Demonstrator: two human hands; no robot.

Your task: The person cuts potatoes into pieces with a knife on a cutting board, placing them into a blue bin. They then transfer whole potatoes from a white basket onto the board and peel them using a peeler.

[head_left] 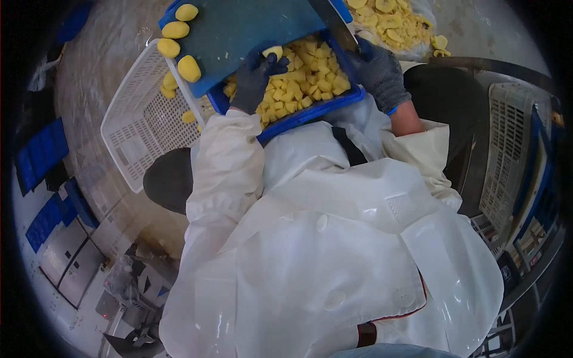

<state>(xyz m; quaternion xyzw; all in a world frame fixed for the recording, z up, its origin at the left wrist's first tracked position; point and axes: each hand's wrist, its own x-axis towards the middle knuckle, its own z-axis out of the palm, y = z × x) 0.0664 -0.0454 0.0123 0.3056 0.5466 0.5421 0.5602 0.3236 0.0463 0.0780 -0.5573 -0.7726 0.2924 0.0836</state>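
My left hand (253, 80), in a dark grey glove, is closed on a pale yellow potato piece (273, 52) at the near edge of the blue-green cutting board (256, 24). My right hand (379, 70), gloved in the same grey, grips a knife (332, 25) whose broad blade points up and left along the board's right side. Between both hands sits a blue tub (310, 114) holding diced potato (298, 83). Several whole peeled potatoes (175, 30) line the board's left edge.
Left of the board stands a white perforated crate (128, 128) with several peeled potatoes inside. A heap of potato slices and trimmings (391, 24) lies at the upper right. Another white crate (507, 149) stands on the right, beyond a dark curved rail (489, 64).
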